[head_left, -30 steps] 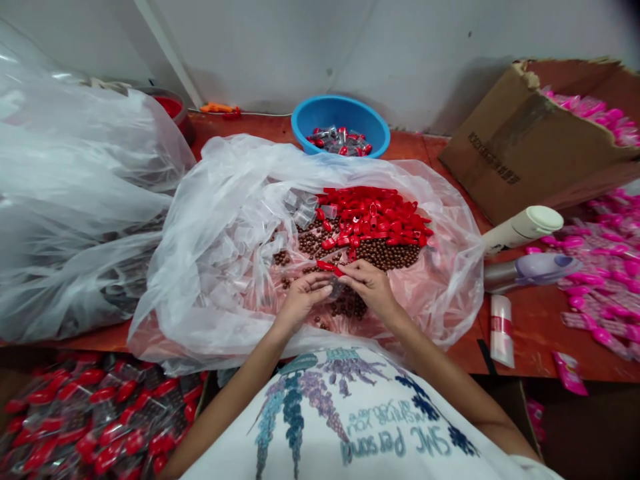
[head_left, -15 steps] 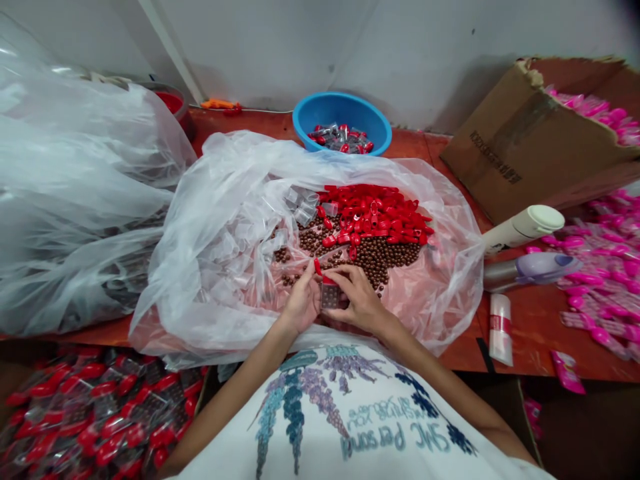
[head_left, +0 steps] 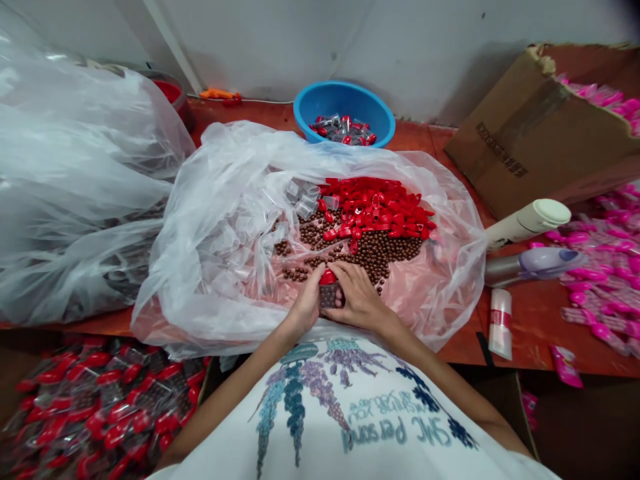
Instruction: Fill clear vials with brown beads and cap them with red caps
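A small clear container [head_left: 329, 296] of brown beads, with a red cap [head_left: 328, 277] on top, stands upright between my two hands. My left hand [head_left: 306, 303] is closed on its left side. My right hand [head_left: 357, 293] wraps the right side, its fingers near the cap. Just beyond, loose brown beads [head_left: 385, 257] lie on a clear plastic sheet [head_left: 425, 293]. Behind them is a heap of red caps [head_left: 380, 207]. Several empty clear containers [head_left: 303, 197] lie to the left of the caps.
At the back stands a blue basin [head_left: 345, 93] with capped containers. A large plastic bag [head_left: 75, 187] fills the left, above a pile of red-capped containers [head_left: 105, 413]. To the right are a cardboard box [head_left: 505, 133], two bottles [head_left: 530, 223], a white roll [head_left: 501, 323] and pink-capped items [head_left: 600, 267].
The red cap stood tilted open half a second ago, its flap raised by my left fingers; now it sits closed on the container. Both hands have come closer around it.
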`<state>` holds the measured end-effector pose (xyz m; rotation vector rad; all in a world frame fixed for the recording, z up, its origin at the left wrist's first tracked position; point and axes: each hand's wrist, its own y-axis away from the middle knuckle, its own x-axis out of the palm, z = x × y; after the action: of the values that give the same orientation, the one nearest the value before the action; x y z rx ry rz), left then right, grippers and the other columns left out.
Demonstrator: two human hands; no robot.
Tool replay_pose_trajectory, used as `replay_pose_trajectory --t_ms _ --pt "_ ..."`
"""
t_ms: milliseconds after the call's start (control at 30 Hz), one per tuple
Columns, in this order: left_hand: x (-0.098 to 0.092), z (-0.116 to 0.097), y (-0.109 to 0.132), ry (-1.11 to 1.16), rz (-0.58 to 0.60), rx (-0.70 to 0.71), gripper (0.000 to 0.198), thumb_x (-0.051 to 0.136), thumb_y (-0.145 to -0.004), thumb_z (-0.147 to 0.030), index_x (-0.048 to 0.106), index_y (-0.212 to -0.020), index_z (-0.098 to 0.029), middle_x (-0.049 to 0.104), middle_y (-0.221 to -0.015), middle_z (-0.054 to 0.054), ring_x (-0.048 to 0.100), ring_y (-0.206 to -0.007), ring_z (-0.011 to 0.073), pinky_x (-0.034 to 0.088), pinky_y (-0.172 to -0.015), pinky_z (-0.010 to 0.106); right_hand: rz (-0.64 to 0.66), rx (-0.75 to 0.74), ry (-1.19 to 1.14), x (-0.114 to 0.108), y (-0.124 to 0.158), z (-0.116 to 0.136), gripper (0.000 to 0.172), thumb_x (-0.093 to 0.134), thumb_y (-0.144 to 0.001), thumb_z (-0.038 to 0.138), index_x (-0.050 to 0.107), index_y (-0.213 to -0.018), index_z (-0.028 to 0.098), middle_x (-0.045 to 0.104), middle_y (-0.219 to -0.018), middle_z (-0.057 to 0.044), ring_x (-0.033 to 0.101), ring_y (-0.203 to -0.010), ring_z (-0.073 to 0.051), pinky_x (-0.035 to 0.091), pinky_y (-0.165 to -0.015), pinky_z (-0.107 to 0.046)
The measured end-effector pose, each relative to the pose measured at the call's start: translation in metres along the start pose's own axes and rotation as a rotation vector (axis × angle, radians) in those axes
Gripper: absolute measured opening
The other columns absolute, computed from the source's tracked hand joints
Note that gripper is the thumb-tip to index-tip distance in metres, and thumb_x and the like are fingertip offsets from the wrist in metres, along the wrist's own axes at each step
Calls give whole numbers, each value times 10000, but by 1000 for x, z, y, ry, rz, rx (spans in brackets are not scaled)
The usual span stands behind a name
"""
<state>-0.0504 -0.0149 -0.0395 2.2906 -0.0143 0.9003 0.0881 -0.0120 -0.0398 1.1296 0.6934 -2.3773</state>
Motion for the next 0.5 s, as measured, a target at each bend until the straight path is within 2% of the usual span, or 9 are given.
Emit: replay_pose_trajectory --t_ms 233,400,500 --pt "3 -1 2 15 -26 54 283 553 -790 -382 626 -924 -144 644 -631 5 603 -539 139 474 -516 236 -41 18 -60 1 -1 3 678 653 -715 354 381 -1309 173 495 -1274 -128 446 -1169 -272 358 -999 -436" --pt "3 -1 1 5 -9 28 353 557 -786 -454 630 -919 -135 647 -639 18 606 -556 145 467 -509 239 -39 14 -74 -1 -3 4 659 659 -710 357 400 -1292 183 518 -1255 -128 466 -1151 -281 359 -981 -437" --pt "1 5 -2 -69 -43 87 418 554 -776 -513 631 -954 -144 648 -649 16 607 -573 144 460 -515 235 -38 0 -62 1 -3 2 641 651 -712 370 416 -1277 179 529 -1246 -133 476 -1144 -282 353 -979 -434"
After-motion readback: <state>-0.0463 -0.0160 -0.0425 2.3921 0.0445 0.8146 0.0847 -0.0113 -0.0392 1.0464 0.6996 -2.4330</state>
